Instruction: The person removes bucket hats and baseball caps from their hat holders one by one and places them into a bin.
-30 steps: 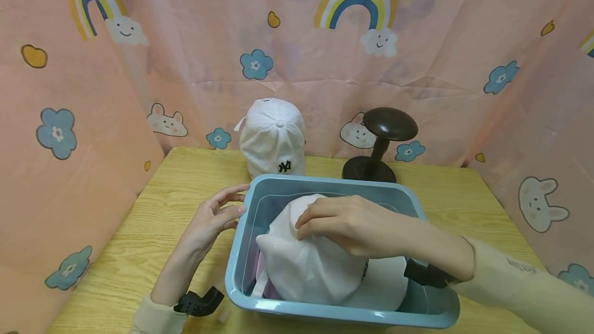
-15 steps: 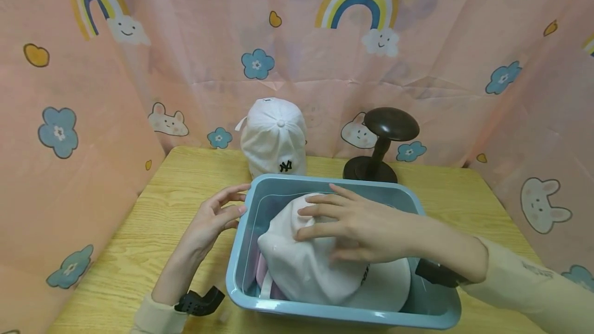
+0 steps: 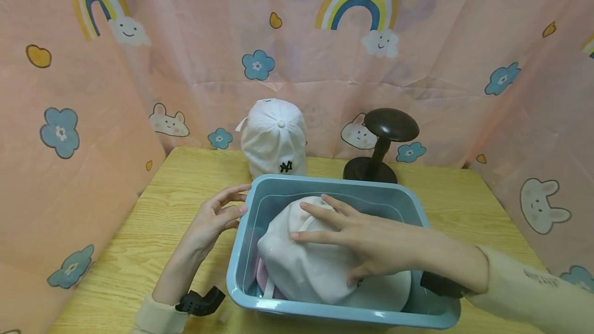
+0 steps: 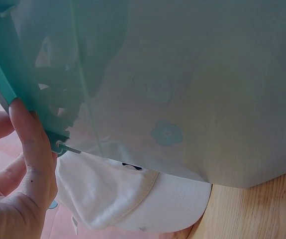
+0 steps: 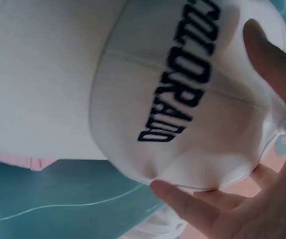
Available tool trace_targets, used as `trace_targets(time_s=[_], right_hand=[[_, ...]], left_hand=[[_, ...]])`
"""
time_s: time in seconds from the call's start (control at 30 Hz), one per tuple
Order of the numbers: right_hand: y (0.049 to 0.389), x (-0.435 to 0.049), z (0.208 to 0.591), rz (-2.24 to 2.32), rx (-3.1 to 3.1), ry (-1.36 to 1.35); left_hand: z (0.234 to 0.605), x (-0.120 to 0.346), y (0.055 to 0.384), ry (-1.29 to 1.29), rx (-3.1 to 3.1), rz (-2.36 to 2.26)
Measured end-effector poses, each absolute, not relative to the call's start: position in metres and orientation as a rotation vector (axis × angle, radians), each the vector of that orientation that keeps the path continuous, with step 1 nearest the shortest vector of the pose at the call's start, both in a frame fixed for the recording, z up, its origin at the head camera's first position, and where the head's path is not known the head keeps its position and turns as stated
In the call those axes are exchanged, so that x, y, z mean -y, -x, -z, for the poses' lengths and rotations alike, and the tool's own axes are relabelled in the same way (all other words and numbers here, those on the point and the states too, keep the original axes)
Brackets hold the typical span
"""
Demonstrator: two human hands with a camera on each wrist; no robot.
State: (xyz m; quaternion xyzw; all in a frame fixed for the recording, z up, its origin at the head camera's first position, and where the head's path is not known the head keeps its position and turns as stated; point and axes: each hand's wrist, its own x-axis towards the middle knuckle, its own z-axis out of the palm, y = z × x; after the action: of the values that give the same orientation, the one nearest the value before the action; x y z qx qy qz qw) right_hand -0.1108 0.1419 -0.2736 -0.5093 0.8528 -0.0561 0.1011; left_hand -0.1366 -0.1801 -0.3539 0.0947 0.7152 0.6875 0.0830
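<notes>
A white baseball cap (image 3: 297, 256) lies crown up inside the light blue plastic bin (image 3: 352, 316). Dark lettering reading COLORADO shows on the cap's front in the right wrist view. My right hand (image 3: 357, 233) rests over this crown with fingers spread and fairly straight, the thumb on the near side. In the right wrist view, thumb and fingertips touch opposite sides of the cap (image 5: 133, 99). My left hand (image 3: 215, 215) holds the bin's left rim, thumb against its outer side. Pink cloth-like material (image 3: 262, 272) shows under the cap, partly hidden.
Behind the bin, a second white cap (image 3: 274, 138) with a black NY logo stands upright. To its right is a dark brown hat stand (image 3: 390, 125) with nothing on its rounded top. Patterned pink curtains (image 3: 297, 66) surround the wooden table (image 3: 153, 226).
My right hand's fingers were bunched at the crown of the cap, then spread wide and lowered across it, thumb moving toward the lettering. The left hand and the bin have stayed put.
</notes>
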Motion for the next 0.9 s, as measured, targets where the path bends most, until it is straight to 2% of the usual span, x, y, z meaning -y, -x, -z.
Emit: trace_targets(time_s=[0.9], right_hand=[[0.135,-0.111,0.305,0.048,-2.263,1.477]], left_hand=[[0.353,0.180,0.137,-0.293,-2.098,-2.086]])
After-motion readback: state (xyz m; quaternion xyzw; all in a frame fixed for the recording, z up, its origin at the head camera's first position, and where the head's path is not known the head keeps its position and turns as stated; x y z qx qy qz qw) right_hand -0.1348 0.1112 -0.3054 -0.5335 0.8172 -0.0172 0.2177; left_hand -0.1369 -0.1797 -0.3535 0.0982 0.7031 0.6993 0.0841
